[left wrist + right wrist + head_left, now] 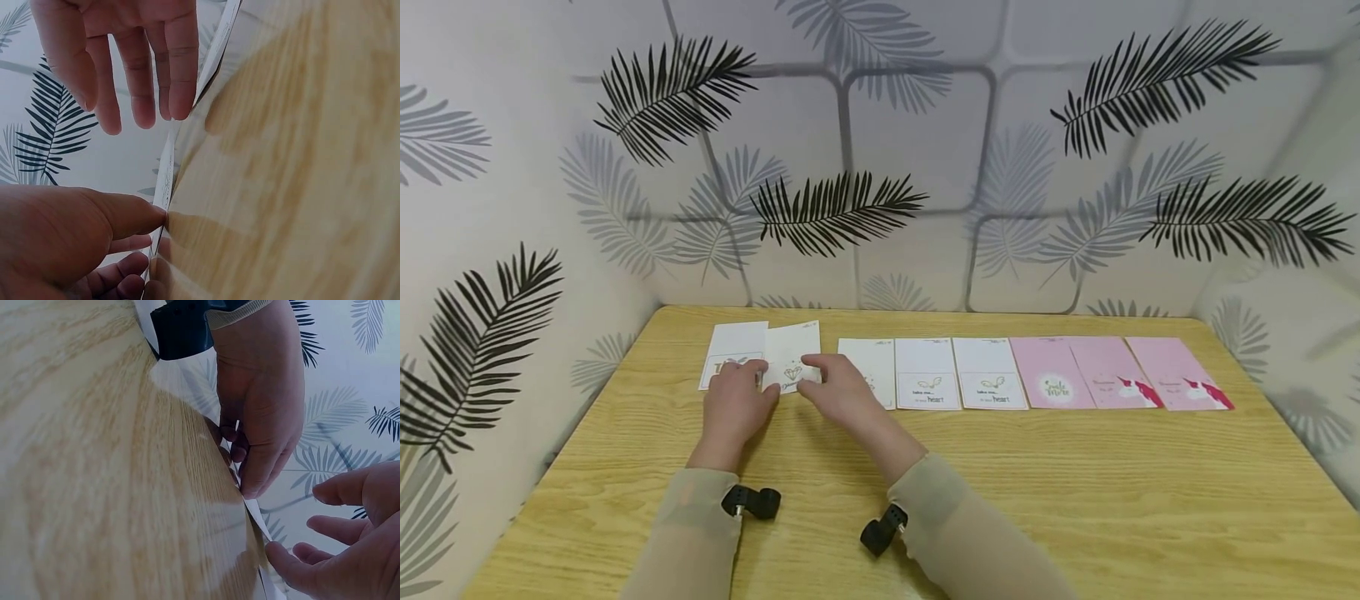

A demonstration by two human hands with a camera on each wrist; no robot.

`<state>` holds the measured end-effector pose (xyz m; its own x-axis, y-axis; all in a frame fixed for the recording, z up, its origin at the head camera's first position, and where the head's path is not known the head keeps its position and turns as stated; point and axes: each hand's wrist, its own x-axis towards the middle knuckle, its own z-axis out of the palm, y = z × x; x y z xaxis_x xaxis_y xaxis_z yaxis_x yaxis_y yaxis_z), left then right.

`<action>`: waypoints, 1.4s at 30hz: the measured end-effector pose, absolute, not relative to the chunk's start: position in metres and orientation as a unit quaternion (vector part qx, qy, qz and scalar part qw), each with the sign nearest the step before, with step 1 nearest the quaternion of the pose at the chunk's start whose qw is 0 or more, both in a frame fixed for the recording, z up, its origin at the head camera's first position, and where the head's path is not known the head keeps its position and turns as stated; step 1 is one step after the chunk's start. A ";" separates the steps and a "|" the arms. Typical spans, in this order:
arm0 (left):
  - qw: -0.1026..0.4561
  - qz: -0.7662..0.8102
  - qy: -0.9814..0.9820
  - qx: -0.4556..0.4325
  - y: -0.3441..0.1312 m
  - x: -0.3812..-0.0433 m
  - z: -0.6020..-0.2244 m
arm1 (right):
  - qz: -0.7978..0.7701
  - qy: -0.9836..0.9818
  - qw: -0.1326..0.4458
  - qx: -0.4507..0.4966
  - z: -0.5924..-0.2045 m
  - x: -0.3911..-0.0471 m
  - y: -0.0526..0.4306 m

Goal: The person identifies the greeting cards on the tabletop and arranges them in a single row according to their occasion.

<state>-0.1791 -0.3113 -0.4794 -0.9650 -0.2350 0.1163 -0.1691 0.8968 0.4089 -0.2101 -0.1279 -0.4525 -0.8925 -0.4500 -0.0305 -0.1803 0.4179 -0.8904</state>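
A white greeting card with a gold diamond print point(793, 343) lies slightly tilted at the left of a row of cards. My left hand point(739, 404) pinches its near left edge between thumb and curled fingers; the thumb point(140, 214) shows at the paper edge in the left wrist view. Facing it from the right, my right hand point(844, 393) has its fingers spread and its thumb at the card's near right corner. Under the left fingertips, a second white card with gold lettering point(737, 337) is partly covered. Another white card point(865, 354) is partly hidden behind the right hand.
To the right, two white cards with gold wings point(923, 358) lie side by side. Beyond them come a pink card with a white round print point(1037, 358) and two pink unicorn cards point(1101, 358). The wooden table point(1075, 483) meets a leaf-patterned wall point(917, 167) behind the row.
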 end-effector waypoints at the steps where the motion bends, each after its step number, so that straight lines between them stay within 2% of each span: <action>1: 0.082 -0.202 -0.970 0.104 -0.311 -0.179 -0.479 | -0.511 0.829 0.133 -0.183 -0.452 -0.210 -0.128; 11: 0.087 -0.212 -0.968 0.101 -0.309 -0.178 -0.477 | -0.621 0.760 0.161 -0.106 -0.455 -0.211 -0.130; 22: 0.089 -0.242 -0.961 0.101 -0.311 -0.178 -0.476 | -0.625 0.749 0.185 -0.121 -0.457 -0.211 -0.131; 30: 0.092 -0.289 -0.947 0.108 -0.313 -0.176 -0.473 | -0.629 0.751 0.168 -0.111 -0.455 -0.208 -0.127; 37: 0.119 -0.309 -0.938 0.106 -0.305 -0.173 -0.460 | -0.661 0.724 0.165 -0.109 -0.442 -0.203 -0.113; 42: 0.115 -0.319 -0.936 0.099 -0.297 -0.171 -0.450 | -0.689 0.695 0.177 -0.103 -0.436 -0.202 -0.102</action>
